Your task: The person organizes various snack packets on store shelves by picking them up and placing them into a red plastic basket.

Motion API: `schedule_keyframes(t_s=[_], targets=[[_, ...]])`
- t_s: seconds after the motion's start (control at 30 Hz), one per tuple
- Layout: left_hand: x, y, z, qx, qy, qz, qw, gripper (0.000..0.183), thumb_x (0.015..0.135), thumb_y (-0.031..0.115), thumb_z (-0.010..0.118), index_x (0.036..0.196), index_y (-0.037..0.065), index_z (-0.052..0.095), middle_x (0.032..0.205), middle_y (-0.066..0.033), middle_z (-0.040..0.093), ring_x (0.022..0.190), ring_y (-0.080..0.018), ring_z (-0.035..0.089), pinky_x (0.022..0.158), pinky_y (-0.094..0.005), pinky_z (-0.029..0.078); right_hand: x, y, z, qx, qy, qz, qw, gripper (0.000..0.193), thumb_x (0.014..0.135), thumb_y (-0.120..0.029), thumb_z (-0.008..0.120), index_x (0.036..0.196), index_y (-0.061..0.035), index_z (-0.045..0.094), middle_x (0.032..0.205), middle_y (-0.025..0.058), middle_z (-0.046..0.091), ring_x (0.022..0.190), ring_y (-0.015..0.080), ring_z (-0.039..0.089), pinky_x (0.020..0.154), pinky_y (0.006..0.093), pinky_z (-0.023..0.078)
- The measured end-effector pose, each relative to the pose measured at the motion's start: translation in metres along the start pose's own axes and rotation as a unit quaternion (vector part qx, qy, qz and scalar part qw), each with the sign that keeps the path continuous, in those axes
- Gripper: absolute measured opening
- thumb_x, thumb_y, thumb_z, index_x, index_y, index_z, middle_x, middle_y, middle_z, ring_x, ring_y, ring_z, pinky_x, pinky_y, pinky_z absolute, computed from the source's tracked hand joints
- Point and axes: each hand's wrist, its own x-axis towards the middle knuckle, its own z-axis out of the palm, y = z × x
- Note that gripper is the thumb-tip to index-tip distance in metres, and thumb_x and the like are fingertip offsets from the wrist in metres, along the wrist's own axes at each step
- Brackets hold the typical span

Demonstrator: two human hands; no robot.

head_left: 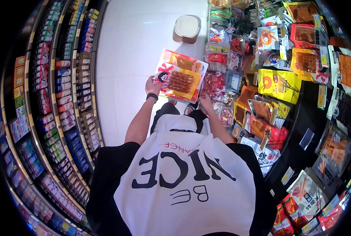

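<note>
While the left hand [152, 85] grips the stack of flat snack packs [180, 75] by its left edge, fingers curled under and thumb on top, pinching the stack, the right hand [205, 99] sits at the stack's lower right corner, just beside the hanging packs on the display rack [238, 84]. Can't tell whether the right fingers are spread or pressed together; they're mostly hidden behind the stack & the rack goods. A dark wristband [152, 96] sits just below the left hand.

The packs are red/yellow w/ a clear window showing brownish strips, held roughly level over the white floor [128, 47], tilted a bit toward the rack. Beyond the fingers, further out, a beige round bin [186, 28] stands on the floor. Left of the left hand, well apart, run shelves of small bottles and tubes [69, 90]. Right of the right hand, yellow bags [279, 83] & red bags hang close-packed.

Judging by this, the step looks like sorting/hanging packs at the rack. To do it well: keep the left pinch firm so the slick packs don't fan out or slide off, peel one pack at a time w/ the right fingers from the near corner, keep the stack close to the rack, and watch the neighbouring hung packs so nothing gets knocked off its peg.
</note>
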Motion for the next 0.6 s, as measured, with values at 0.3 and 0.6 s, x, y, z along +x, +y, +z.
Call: schedule_keyframes(t_s=[0.3, 0.6], targets=[[-0.05, 0.02, -0.012, -0.055, -0.05, 0.195, 0.978, 0.026, 0.076, 0.002, 0.055, 0.102, 0.004, 0.056, 0.095, -0.0135, 0.058, 0.088, -0.0279, 0.056, 0.078, -0.0355, 0.045, 0.002, 0.054, -0.062, 0.074, 0.047, 0.012, 0.996, 0.02, 0.077, -0.014, 0.054, 0.089, -0.0003, 0.063, 0.08, 0.0107, 0.064, 0.07, 0.0175, 0.06, 0.064, 0.031, 0.048], [-0.075, 0.087, 0.04, -0.046, -0.385, 0.222, 0.895, 0.021, 0.084, 0.012, 0.055, 0.103, 0.002, 0.057, 0.088, -0.0091, 0.064, 0.082, -0.016, 0.061, 0.073, -0.0283, 0.049, 0.009, -0.147, -0.235, 0.3, 0.226, -0.32, 0.87, 0.012, 0.088, -0.016, 0.05, 0.086, -0.0044, 0.054, 0.073, 0.0034, 0.056, 0.067, 0.0117, 0.055, 0.058, 0.0232, 0.043]])
